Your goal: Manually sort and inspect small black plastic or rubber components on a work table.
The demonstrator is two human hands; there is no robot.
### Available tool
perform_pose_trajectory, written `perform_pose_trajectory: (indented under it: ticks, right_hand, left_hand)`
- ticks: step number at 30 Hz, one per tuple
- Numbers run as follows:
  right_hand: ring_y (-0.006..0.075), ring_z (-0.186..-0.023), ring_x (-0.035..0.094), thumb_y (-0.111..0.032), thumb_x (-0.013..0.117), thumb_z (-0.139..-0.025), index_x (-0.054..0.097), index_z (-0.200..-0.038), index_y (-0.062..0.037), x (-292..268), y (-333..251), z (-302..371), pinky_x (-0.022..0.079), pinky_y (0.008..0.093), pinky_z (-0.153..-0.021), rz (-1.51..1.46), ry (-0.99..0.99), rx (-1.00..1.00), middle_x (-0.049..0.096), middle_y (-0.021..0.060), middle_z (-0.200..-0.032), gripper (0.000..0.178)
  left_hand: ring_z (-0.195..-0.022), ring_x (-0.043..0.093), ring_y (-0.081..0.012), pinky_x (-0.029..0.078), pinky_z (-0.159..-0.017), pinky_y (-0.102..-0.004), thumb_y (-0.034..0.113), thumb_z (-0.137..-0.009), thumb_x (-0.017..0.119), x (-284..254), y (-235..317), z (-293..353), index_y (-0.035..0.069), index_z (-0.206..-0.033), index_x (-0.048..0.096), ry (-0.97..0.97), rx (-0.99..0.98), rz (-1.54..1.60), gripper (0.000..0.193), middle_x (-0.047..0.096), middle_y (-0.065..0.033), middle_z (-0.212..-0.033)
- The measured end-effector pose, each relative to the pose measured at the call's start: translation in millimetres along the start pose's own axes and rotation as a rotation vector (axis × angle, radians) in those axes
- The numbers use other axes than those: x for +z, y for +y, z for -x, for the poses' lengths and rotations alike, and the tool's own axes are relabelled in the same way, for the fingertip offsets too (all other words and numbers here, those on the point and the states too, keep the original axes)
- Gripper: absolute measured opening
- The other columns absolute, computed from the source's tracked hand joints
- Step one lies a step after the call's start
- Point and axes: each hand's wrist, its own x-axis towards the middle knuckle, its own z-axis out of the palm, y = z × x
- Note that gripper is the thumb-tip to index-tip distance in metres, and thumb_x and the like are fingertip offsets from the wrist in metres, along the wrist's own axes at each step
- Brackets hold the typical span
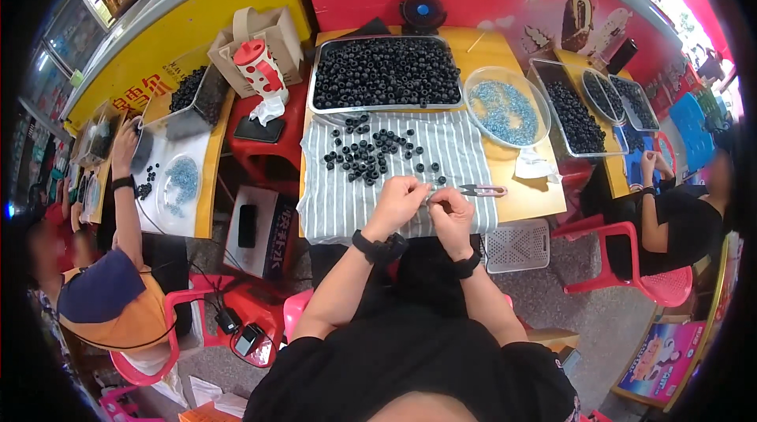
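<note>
Black beads, loose: a scatter of round, holed pieces (371, 156) on the striped cloth, ahead of the hands; a few lie just beside the fingers.
Striped cloth: grey and white fabric (335, 213), spread over the yellow surface (544, 203), its front part seeming to reach past the near edge.
Left hand: bare, dark watch at the wrist (400, 203); fingers drawn together in a pinch, almost meeting the other hand's.
Right hand: bare, dark band at the wrist (453, 219); fingers likewise bent inward and nearly closed.
Piece between the hands: something small seems pinched there, over the cloth; too small to tell what, or which fingers bear it.
Snips: dark blades, pinkish grip (482, 190), lying just right of the right hand, blades toward it.
Metal tray: full of black beads (388, 109), behind the cloth.
Clear tub: round, holding pale blue beads (505, 143), right of the tray.
Risk, pinch: so slight a piece could slip if either hand loosens early, and be lost among the beads.
Risk, cloth: a forearm dragging the front could set beads rolling.
Risk, blades: a sideways sweep of the right hand could meet the points.
</note>
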Motion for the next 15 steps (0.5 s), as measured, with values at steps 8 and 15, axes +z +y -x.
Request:
perform_pose_trajectory:
  ticks: [8,15]
  right_hand:
    - [0.0054,-0.064,0.051,0.009,0.056,-0.075,0.058,-0.08,0.0005,5,-9,1,0.041,0.0214,-0.058,0.083,0.043,-0.066,0.056,0.0006,-0.071,0.01]
    - [0.005,-0.065,0.051,0.009,0.055,-0.078,0.06,-0.084,0.0007,6,-1,0,0.04,0.0201,-0.058,-0.033,0.062,0.001,0.056,0.0005,-0.075,0.011]
  left_hand:
    - [-0.045,0.042,-0.0055,0.032,-0.04,-0.0266,0.022,-0.089,0.062,-3,5,-2,-0.002,-0.061,0.059,0.043,-0.042,0.006,0.037,0.049,-0.0006,-0.05]
    - [-0.046,0.049,-0.0072,0.038,-0.043,-0.0229,0.017,-0.088,0.062,-40,8,-5,-0.004,-0.08,0.067,0.163,-0.078,0.122,0.024,0.06,-0.0035,-0.061]
